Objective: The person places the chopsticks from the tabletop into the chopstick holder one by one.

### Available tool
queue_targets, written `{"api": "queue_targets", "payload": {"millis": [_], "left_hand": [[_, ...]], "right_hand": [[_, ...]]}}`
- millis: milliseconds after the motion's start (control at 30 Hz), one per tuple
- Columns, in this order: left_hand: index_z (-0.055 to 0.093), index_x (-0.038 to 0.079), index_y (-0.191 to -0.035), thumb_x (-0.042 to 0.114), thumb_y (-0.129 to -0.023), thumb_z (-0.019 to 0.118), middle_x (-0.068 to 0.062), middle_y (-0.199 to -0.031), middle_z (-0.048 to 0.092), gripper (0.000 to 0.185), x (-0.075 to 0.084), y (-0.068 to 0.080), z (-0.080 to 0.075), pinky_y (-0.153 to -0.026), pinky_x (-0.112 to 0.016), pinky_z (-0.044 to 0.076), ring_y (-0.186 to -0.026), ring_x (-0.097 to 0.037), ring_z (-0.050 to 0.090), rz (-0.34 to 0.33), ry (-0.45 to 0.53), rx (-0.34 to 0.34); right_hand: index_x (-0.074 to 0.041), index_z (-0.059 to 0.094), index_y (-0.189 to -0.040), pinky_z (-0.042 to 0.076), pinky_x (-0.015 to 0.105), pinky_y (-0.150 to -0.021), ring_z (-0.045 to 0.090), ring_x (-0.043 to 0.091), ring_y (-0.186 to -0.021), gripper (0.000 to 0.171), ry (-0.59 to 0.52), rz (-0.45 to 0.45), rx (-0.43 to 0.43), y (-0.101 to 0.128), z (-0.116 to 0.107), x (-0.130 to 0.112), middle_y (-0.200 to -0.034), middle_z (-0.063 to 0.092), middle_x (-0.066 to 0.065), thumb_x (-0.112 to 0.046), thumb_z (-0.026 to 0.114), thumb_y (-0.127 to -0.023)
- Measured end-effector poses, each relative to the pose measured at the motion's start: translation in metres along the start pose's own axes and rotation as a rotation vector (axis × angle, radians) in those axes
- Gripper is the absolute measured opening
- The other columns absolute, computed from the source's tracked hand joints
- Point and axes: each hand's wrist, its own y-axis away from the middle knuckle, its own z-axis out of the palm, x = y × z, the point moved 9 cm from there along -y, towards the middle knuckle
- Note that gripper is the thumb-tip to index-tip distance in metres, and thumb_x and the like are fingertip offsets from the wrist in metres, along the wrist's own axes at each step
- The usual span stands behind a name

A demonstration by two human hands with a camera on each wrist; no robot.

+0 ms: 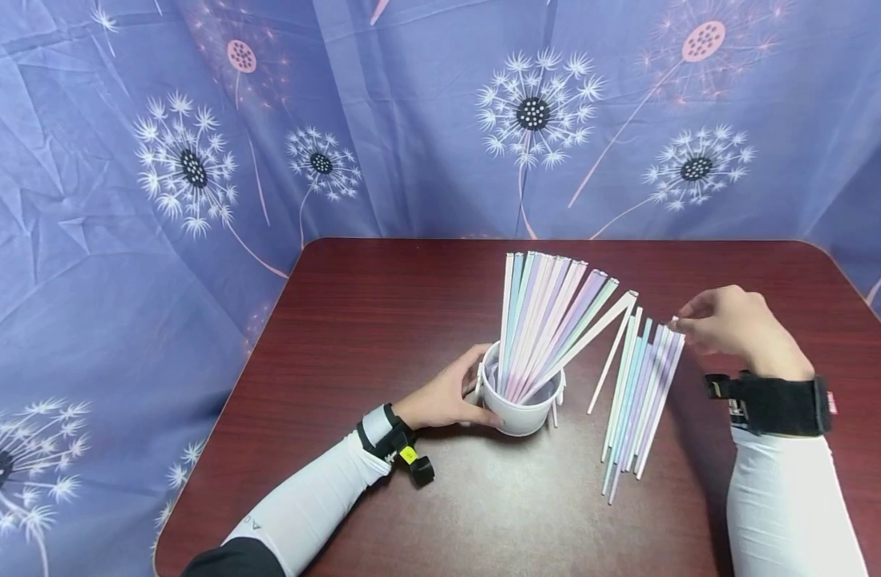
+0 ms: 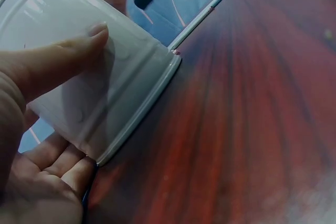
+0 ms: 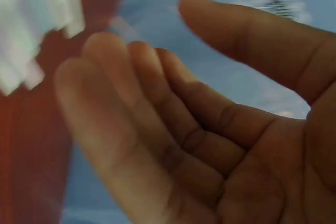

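Left grip (image 1: 447, 398) around cup (image 1: 518, 417)

White sleeves (image 1: 786, 505), black wrist straps (image 1: 772, 403), yellow tag on left strap (image 1: 409, 455).

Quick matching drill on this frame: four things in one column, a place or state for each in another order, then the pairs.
1. left hand
2. right hand
3. white cup
4. loose chopsticks

A. lying flat on the table
B. fingers at the far tips of the flat pile
C. holds a fan of pastel chopsticks
D. grips the cup's side

Pairs: 1-D, 2-B, 3-C, 4-A
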Motion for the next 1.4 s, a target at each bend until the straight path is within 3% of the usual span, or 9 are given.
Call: {"api": "queue_targets", "payload": {"millis": [200, 400, 533, 767, 933, 1033, 1167, 1267, 1400], "left_hand": [[0.032, 0.009, -0.149, -0.003, -0.067, 0.086, -0.008, -0.144, 0.046, 0.099, 0.004, 0.002, 0.001, -0.115, -0.028, 0.034, -0.134, -0.013, 0.043, 0.008, -0.052, -0.007], [0.028, 0.008, -0.151, -0.005, -0.071, 0.082, -0.010, -0.146, 0.044, 0.097, 0.004, 0.001, 0.002, -0.116, -0.029, 0.033, -0.135, -0.015, 0.042, 0.028, -0.039, -0.044], [0.027, 0.012, -0.152, -0.006, -0.073, 0.080, -0.009, -0.148, 0.042, 0.097, -0.008, -0.002, 0.001, -0.115, -0.029, 0.034, -0.135, -0.016, 0.042, 0.027, -0.038, -0.053], [0.031, 0.019, -0.150, -0.002, -0.071, 0.084, -0.003, -0.146, 0.045, 0.097, -0.021, -0.004, -0.001, -0.114, -0.029, 0.035, -0.135, -0.014, 0.044, 0.018, -0.027, -0.049], [0.032, 0.019, -0.150, 0.000, -0.071, 0.085, -0.003, -0.147, 0.044, 0.097, -0.023, -0.003, -0.001, -0.114, -0.028, 0.034, -0.136, -0.014, 0.042, 0.016, -0.023, -0.046], [0.032, 0.018, -0.149, 0.000, -0.071, 0.085, -0.004, -0.147, 0.045, 0.096, -0.024, -0.004, -0.001, -0.114, -0.028, 0.034, -0.136, -0.015, 0.042, 0.017, -0.018, -0.043], [0.032, 0.015, -0.150, -0.001, -0.070, 0.085, -0.006, -0.147, 0.045, 0.097, -0.026, -0.004, -0.003, -0.114, -0.027, 0.034, -0.136, -0.016, 0.042, 0.008, -0.026, -0.032], [0.031, 0.013, -0.150, -0.003, -0.069, 0.085, -0.008, -0.147, 0.045, 0.098, -0.025, -0.004, -0.003, -0.114, -0.027, 0.033, -0.136, -0.016, 0.042, -0.010, -0.027, -0.028], [0.032, 0.009, -0.149, -0.005, -0.070, 0.083, -0.010, -0.147, 0.045, 0.095, -0.011, -0.001, -0.001, -0.114, -0.027, 0.033, -0.136, -0.016, 0.042, -0.027, -0.010, -0.029]], "right_hand": [[0.008, 0.069, -0.094, 0.058, 0.034, -0.056, 0.066, 0.020, -0.062, 0.030, -0.095, 0.164, -0.232, -0.009, 0.038, 0.047, -0.068, 0.067, 0.005, -0.020, 0.071, -0.084], [0.008, 0.069, -0.089, 0.061, 0.034, -0.060, 0.066, 0.019, -0.063, 0.031, -0.157, 0.202, -0.296, -0.013, 0.052, 0.060, -0.068, 0.065, 0.006, -0.023, 0.072, -0.084], [0.008, 0.070, -0.089, 0.060, 0.035, -0.059, 0.067, 0.020, -0.063, 0.030, -0.152, 0.212, -0.275, -0.012, 0.048, 0.061, -0.069, 0.066, 0.006, -0.022, 0.072, -0.083], [-0.004, 0.066, -0.070, 0.051, 0.032, -0.054, 0.064, 0.017, -0.059, 0.021, -0.075, 0.265, -0.243, -0.007, 0.042, 0.066, -0.060, 0.062, 0.002, -0.020, 0.068, -0.082], [0.007, 0.070, -0.086, 0.057, 0.037, -0.056, 0.068, 0.020, -0.062, 0.026, -0.104, 0.275, -0.226, -0.010, 0.045, 0.067, -0.067, 0.068, 0.007, -0.019, 0.068, -0.081], [0.008, 0.069, -0.084, 0.057, 0.038, -0.055, 0.070, 0.022, -0.062, 0.024, -0.100, 0.273, -0.194, -0.011, 0.044, 0.066, -0.067, 0.069, 0.009, -0.015, 0.065, -0.078], [0.001, 0.071, -0.075, 0.054, 0.037, -0.051, 0.069, 0.021, -0.059, 0.019, -0.062, 0.252, -0.144, -0.013, 0.041, 0.063, -0.062, 0.069, 0.009, -0.017, 0.064, -0.077], [0.005, 0.072, -0.085, 0.055, 0.043, -0.058, 0.070, 0.023, -0.061, 0.029, -0.046, 0.222, -0.102, -0.014, 0.034, 0.059, -0.064, 0.070, 0.009, -0.023, 0.067, -0.079], [0.007, 0.069, -0.100, 0.052, 0.055, -0.072, 0.071, 0.033, -0.076, 0.042, -0.026, 0.181, -0.015, -0.012, 0.014, 0.048, -0.067, 0.071, 0.009, -0.031, 0.070, -0.082]]}}
